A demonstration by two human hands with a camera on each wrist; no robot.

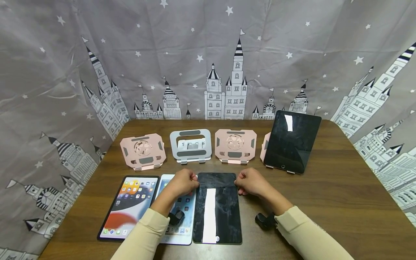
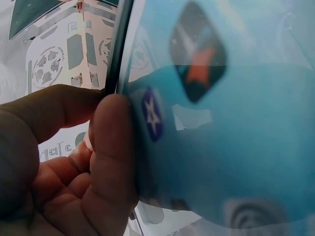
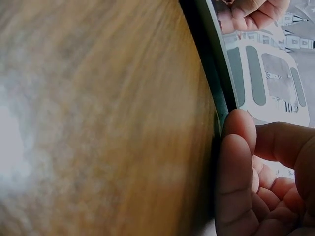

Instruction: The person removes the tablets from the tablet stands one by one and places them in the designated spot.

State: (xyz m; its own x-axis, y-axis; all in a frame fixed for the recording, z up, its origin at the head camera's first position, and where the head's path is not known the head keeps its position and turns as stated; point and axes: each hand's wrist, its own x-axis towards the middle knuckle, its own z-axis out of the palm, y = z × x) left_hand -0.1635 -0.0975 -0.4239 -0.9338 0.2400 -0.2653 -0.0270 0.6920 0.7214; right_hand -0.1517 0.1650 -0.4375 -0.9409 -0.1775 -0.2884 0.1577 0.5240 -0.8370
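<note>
A dark-screened tablet point(image 1: 227, 213) lies face up on the table between my two hands, a bright reflection running down its screen. My left hand point(image 1: 185, 181) pinches its left edge near the top, thumb and forefinger close together. On the opposite edge, at about the same height, my right hand point(image 1: 251, 181) grips with curled fingers. In the left wrist view, the thumb point(image 2: 113, 147) is beside the lit blue screen point(image 2: 236, 147) of the white tablet. The right wrist view shows the thumb and forefinger point(image 3: 239, 129) meeting at the dark tablet's thin edge point(image 3: 221, 64).
Left of the dark tablet lie the white tablet point(image 1: 182, 231) and a lit black-rimmed tablet point(image 1: 130, 206). Behind stand a pink stand point(image 1: 143, 151), a white stand point(image 1: 190, 146) and another pink stand point(image 1: 235, 146). Another dark tablet point(image 1: 292, 141) leans on a pink stand point(image 1: 264, 148).
</note>
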